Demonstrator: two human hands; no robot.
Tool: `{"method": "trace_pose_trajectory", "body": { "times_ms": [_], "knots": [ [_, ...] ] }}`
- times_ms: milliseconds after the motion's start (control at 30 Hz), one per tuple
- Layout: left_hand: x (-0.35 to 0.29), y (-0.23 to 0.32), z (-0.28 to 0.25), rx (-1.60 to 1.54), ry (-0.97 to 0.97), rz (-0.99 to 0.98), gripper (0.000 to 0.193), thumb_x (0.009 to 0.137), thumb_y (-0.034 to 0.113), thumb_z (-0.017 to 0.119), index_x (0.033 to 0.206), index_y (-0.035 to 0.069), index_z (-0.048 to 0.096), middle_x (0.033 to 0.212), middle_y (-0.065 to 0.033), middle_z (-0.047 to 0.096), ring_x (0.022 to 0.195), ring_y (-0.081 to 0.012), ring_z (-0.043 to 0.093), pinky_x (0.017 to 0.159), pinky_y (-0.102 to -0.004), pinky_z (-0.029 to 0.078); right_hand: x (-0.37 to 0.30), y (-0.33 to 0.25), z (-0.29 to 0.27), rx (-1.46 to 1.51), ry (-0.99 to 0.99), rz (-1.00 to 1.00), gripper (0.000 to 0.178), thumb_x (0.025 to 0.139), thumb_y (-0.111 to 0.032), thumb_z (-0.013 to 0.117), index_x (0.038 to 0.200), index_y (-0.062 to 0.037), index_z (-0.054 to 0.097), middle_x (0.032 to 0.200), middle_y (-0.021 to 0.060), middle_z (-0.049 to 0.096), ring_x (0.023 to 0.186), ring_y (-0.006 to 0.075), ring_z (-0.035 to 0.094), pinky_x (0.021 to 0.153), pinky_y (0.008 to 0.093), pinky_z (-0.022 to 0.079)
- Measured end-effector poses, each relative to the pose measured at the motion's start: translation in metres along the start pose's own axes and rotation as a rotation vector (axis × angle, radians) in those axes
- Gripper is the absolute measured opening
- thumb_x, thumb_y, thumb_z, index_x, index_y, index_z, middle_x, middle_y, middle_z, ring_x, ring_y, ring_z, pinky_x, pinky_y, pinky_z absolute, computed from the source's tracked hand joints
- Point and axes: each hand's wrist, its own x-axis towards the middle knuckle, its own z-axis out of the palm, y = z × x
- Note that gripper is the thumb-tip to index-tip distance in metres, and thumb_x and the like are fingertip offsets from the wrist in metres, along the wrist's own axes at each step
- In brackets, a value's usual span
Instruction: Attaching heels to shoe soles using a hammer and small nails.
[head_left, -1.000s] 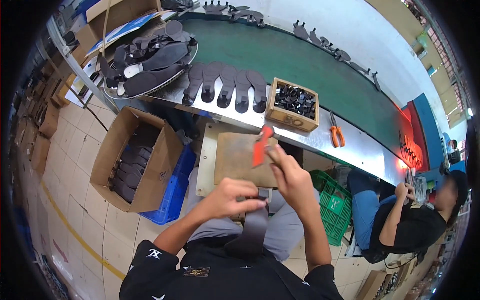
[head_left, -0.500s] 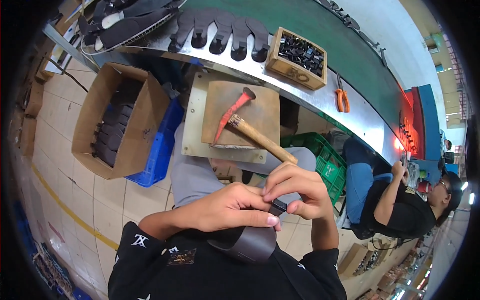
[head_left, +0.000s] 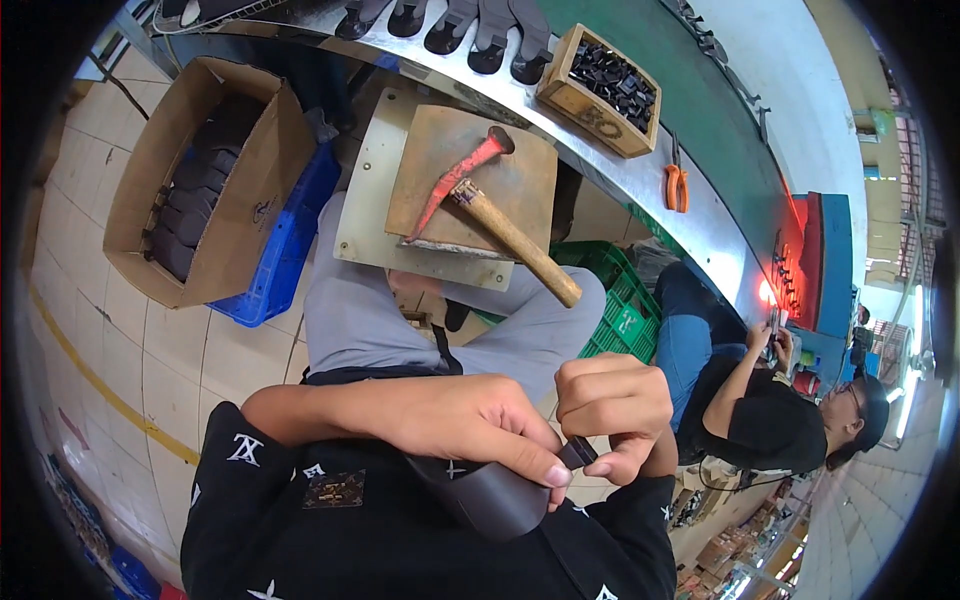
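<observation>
Dark shoe sole [head_left: 500, 505] is in the left hand [head_left: 490, 430], thumb and fingers clamped near its heel end. Black heel block [head_left: 579, 452] sits between both hands; right hand [head_left: 615, 410] curls over it, thumb alongside, grip unclear. Heel looks in place; whether it's fully fixed, can't tell. Hammer [head_left: 515, 245] lies ahead of the hands on a tan pad [head_left: 530, 175], unheld. Farther ahead, surface [head_left: 722, 245] carries more soles [head_left: 490, 35], probably finished or waiting, can't tell which.
</observation>
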Motion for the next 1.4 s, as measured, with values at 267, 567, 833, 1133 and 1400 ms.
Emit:
{"method": "trace_pose_trajectory", "body": {
  "times_ms": [267,567,833,1133,1400],
  "knots": [
    [-0.005,0.008,-0.023,0.704,0.878,0.436,0.025,0.092,0.021,0.067,0.102,-0.002,0.068,0.081,-0.0105,0.065,0.075,-0.0182,0.064,0.069,-0.0331,0.049,-0.039,0.020,-0.023,-0.407,0.445,0.455,0.031,0.091,-0.024,0.059,0.105,0.0031,0.065,0.089,0.0126,0.067,0.080,0.0230,0.065,0.074,0.0326,0.051],
    [0.002,0.156,-0.133,0.943,1.364,0.906,0.029,0.101,0.021,0.055,0.116,-0.002,0.066,0.108,-0.0040,0.067,0.101,-0.0102,0.060,0.084,-0.0249,0.048,-0.180,0.071,0.018,-0.249,1.478,0.531,0.030,0.104,-0.023,0.047,0.093,0.0004,0.062,0.072,0.0040,0.060,0.062,0.0086,0.052,0.057,0.0225,0.041],
    [-0.009,0.276,-0.281,0.360,1.576,1.149,0.033,0.097,0.028,0.062,0.105,-0.003,0.058,0.093,-0.0074,0.063,0.077,-0.0170,0.067,0.068,-0.0318,0.058,-0.243,0.183,0.103,-0.520,1.733,0.760,0.032,0.104,-0.026,0.046,0.092,-0.0012,0.062,0.068,-0.0005,0.054,0.056,0.0050,0.043,0.052,0.0213,0.034],
    [-0.028,0.180,-0.375,0.982,1.662,0.358,0.029,0.081,0.033,0.075,0.080,0.006,0.065,0.061,0.0006,0.053,0.051,-0.0103,0.046,0.045,-0.0296,0.035,-0.246,0.177,0.102,-0.430,1.838,0.771,0.029,0.102,-0.023,0.050,0.093,-0.0004,0.065,0.065,0.0018,0.057,0.055,0.0070,0.046,0.051,0.0259,0.037],
    [-0.030,0.200,-0.349,1.246,1.953,0.880,0.039,0.098,0.036,0.059,0.085,0.000,0.056,0.071,-0.0047,0.053,0.067,-0.0147,0.049,0.064,-0.0325,0.044,-0.243,0.172,0.100,-0.350,1.842,0.728,0.028,0.102,-0.022,0.049,0.092,-0.0003,0.063,0.068,0.0023,0.058,0.057,0.0069,0.047,0.053,0.0241,0.039]
  ]
}}
